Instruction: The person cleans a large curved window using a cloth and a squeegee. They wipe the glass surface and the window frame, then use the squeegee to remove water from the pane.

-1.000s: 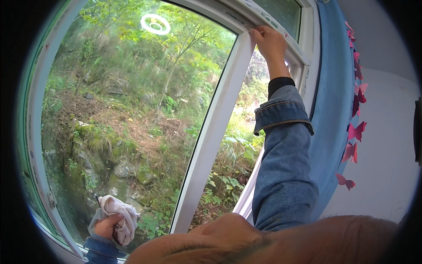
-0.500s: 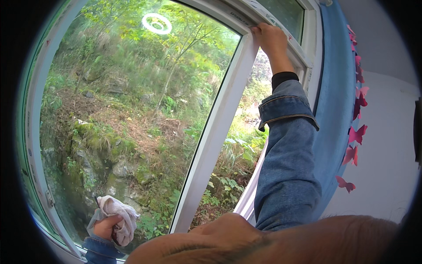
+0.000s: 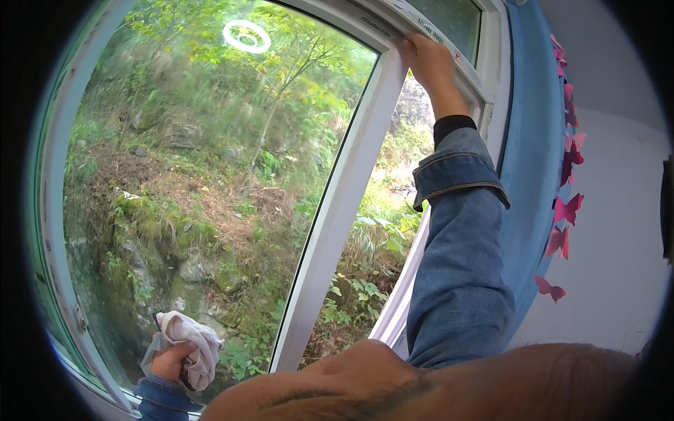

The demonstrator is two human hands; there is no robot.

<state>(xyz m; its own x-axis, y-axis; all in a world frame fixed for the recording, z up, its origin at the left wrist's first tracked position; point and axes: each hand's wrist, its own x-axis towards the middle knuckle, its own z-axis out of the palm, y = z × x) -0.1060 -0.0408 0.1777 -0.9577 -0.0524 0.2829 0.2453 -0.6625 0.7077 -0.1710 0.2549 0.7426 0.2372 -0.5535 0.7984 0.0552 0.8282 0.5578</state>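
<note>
At the top of the window my right hand [image 3: 430, 62] is raised, its fingers closed on the upper corner of the white window frame [image 3: 337, 189], where the upright meets the top rail. A denim sleeve with a turned-back cuff covers that arm. Low on the left, in front of the large glass pane [image 3: 210, 168], my left hand [image 3: 168, 362] is closed round a bunched whitish cloth [image 3: 200, 347]. A thin dark tip and something clear, perhaps plastic, show beside the cloth; I cannot make out what they belong to.
Right of the window hangs a blue curtain [image 3: 537, 140], with pink and red paper butterflies [image 3: 569, 208] along its edge. A white wall [image 3: 611, 210] lies beyond. Through the glass a rocky, overgrown slope shows. A bright ring light [image 3: 246, 36] is reflected in the pane.
The window, curtain and butterflies sit slightly farther left in the picture. Both hands keep nearly the same places, the right at the frame and the left on the cloth.
</note>
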